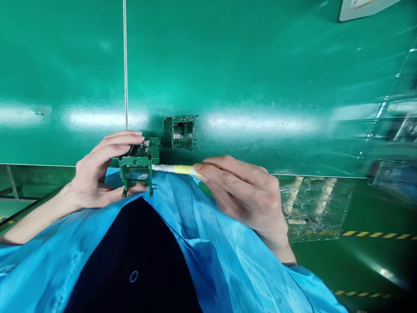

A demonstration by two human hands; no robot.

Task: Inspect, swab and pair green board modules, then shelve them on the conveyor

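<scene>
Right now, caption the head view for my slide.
Left hand grips a green frame; right hand holds a white-yellow stick against it.

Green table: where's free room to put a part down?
Bare: the stretch of green table right of the metal rod, beyond the loose green part; also left of the rod. Crowded: near edge, where left hand holds a green frame and right hand a stick; clear trays at right.
</scene>
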